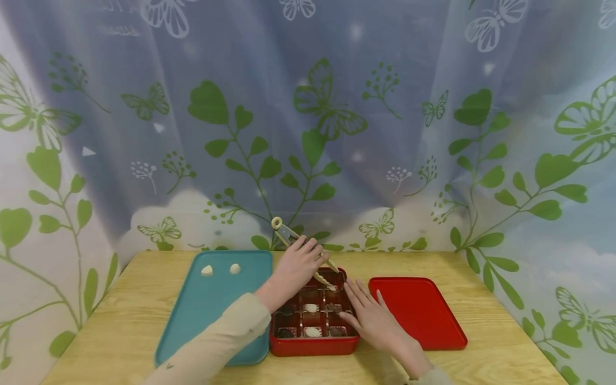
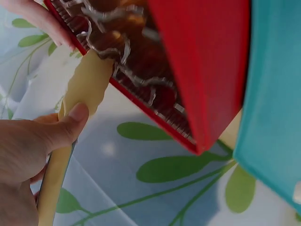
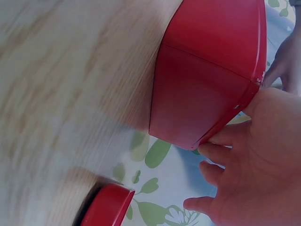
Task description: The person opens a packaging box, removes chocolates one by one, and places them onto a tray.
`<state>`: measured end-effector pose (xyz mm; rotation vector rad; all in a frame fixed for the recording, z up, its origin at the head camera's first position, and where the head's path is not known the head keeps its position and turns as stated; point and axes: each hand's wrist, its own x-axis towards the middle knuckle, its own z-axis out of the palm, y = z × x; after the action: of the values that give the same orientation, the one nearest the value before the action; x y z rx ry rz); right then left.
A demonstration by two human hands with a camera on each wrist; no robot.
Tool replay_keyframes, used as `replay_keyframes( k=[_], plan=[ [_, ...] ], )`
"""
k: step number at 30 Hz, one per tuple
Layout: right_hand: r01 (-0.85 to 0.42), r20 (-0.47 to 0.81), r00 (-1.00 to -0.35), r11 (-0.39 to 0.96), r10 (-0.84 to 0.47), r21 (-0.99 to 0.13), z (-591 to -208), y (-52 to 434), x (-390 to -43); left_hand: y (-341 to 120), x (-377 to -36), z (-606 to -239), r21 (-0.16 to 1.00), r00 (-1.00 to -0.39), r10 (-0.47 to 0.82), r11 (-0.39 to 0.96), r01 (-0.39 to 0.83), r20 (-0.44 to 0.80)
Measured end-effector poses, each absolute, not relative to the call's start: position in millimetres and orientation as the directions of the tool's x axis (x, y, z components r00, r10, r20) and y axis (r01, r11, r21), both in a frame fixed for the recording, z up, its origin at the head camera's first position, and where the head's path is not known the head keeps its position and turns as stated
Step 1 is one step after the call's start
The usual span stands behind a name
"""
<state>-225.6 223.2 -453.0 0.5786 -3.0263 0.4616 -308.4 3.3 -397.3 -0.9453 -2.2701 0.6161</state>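
Observation:
My left hand (image 1: pixel 295 264) grips a pair of cream-coloured tongs (image 2: pixel 89 82) by the arms, their ringed end pointing up and left. The tips reach over the far right compartments of a red box (image 1: pixel 315 348), with a small whitish bit beside the lower tip; I cannot tell whether the tongs hold it. Inside sits a clear divided insert (image 2: pixel 136 77), holding white pieces (image 1: pixel 312 332) in the middle column and dark pieces (image 1: pixel 286 332) in side compartments. My right hand (image 1: pixel 377 315), fingers extended, rests along the box's right rim.
Left of the box lies a teal tray (image 1: pixel 216 310) with two small white pieces (image 1: pixel 235 268) near its far edge. A flat red lid (image 1: pixel 418 315) lies at the right on the wooden table (image 1: pixel 115 331). A leaf-and-butterfly curtain (image 1: pixel 250 53) hangs behind.

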Motion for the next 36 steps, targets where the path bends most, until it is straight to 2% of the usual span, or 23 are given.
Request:
replay_keyframes(
  k=[10,18,21,27,36],
  plan=[
    [-0.357,0.068,-0.933,0.891,-0.353,-0.281,-452.6,223.4,-225.7,30.8,-318.9,-382.9,-0.794,-0.520,0.844,0.405,0.452,0.135],
    [-0.363,0.067,-0.931,0.892,-0.359,-0.268,-455.5,224.0,-227.5,51.1,-322.9,-382.0,-0.848,-0.498,0.867,0.261,0.461,-0.004],
    [-0.356,0.065,-0.934,0.897,-0.352,-0.262,-454.5,225.2,-227.6,53.8,-324.2,-382.6,-0.841,-0.513,0.858,0.270,0.470,-0.011],
    [-0.342,0.059,-0.939,0.903,-0.339,-0.261,-452.5,226.2,-225.8,48.9,-323.7,-384.9,-0.766,-0.571,0.821,0.382,0.517,0.024],
    [-0.358,0.067,-0.933,0.896,-0.353,-0.261,-454.0,224.7,-226.8,54.2,-324.7,-389.1,-0.797,-0.535,0.845,0.330,0.506,0.010]
  ],
)
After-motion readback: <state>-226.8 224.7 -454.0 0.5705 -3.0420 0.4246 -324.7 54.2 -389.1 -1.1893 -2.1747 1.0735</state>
